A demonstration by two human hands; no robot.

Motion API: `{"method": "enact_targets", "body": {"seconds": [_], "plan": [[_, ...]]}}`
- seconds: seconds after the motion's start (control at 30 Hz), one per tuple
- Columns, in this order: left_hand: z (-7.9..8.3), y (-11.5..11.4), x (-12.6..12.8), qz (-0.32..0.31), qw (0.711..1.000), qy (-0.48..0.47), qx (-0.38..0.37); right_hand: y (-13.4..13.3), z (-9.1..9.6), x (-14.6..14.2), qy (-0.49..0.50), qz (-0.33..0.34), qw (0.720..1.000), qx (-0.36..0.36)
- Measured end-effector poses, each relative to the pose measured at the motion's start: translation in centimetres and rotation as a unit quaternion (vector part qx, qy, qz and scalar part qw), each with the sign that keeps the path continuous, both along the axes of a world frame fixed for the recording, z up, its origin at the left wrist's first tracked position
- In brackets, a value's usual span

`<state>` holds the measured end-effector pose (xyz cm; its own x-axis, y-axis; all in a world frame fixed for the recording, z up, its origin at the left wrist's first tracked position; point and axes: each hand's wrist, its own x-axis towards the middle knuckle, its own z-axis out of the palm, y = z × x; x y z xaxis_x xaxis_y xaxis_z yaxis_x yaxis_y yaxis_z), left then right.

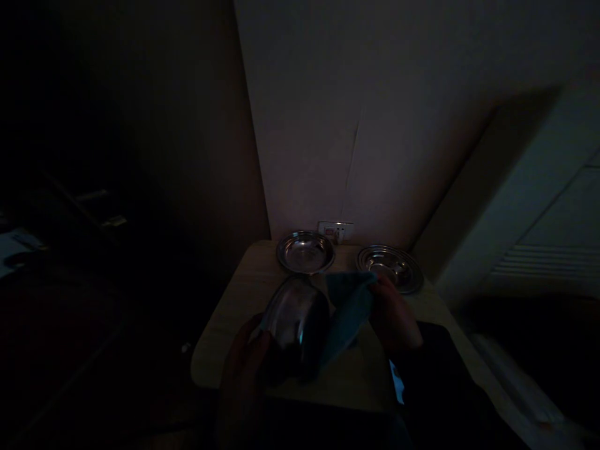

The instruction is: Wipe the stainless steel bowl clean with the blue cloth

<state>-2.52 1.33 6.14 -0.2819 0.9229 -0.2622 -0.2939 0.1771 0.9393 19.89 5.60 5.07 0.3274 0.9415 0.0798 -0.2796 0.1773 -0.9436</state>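
The light is very dim. My left hand (247,356) grips the near left edge of a shiny metal bowl (294,312), which is tilted on its side above the small table. In my right hand (392,312) is a bluish-green cloth (349,312), pinched near its upper corner. The cloth hangs down beside the bowl's right side; whether it touches the metal I cannot tell. Behind the bowl a round metal dish (305,252) rests on the table. Farther right stand some metal plates (390,267), apparently stacked, partly behind my right hand.
The light wooden table (222,334) has rounded corners and stands against a pale wall (309,125). A socket plate (335,230) with a plug is on the wall behind the dishes. A lit screen (396,382) shows beneath my right forearm. A louvred panel (548,259) is at right.
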Motion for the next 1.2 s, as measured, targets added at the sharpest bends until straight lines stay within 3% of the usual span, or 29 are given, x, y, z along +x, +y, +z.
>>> {"method": "enact_targets", "body": {"seconds": [0.17,0.27,0.4,0.5,0.6,0.7,0.8,0.97,1.07,1.2], "plan": [[-0.6,0.0,-0.5,-0.036,0.998,-0.047,-0.015,-0.1,-0.4,0.5,0.113,0.023,0.992,-0.054],[-0.9,-0.1,-0.3,-0.039,0.997,-0.057,-0.037,0.2,0.4,1.0,0.140,0.022,0.989,-0.053],[-0.4,-0.1,0.7,-0.041,0.996,-0.075,-0.021,0.0,3.5,0.2,0.102,-0.018,0.993,0.064],[-0.3,-0.2,1.4,-0.051,0.995,-0.086,-0.018,-1.0,4.4,-1.8,0.025,0.026,0.988,0.148],[-0.8,-0.2,1.7,-0.051,0.995,-0.082,-0.009,-2.2,2.7,-3.9,-0.057,0.122,0.980,0.145],[-1.3,-0.3,1.7,-0.049,0.996,-0.079,0.000,-3.0,0.4,-5.4,-0.079,0.145,0.976,0.139],[-1.4,-0.4,1.6,-0.057,0.995,-0.078,0.007,-3.2,-0.4,-6.4,-0.118,0.113,0.976,0.145],[-1.5,-0.7,1.5,-0.080,0.994,-0.068,-0.004,-3.2,0.2,-7.9,-0.235,0.012,0.971,0.036],[-2.0,-0.7,1.4,-0.089,0.994,-0.061,-0.001,-3.1,-0.1,-8.3,-0.309,-0.018,0.947,0.086],[-2.1,-0.4,1.7,-0.041,0.999,0.016,0.007,-3.1,-0.7,-8.1,-0.404,-0.022,0.903,0.145]]}}
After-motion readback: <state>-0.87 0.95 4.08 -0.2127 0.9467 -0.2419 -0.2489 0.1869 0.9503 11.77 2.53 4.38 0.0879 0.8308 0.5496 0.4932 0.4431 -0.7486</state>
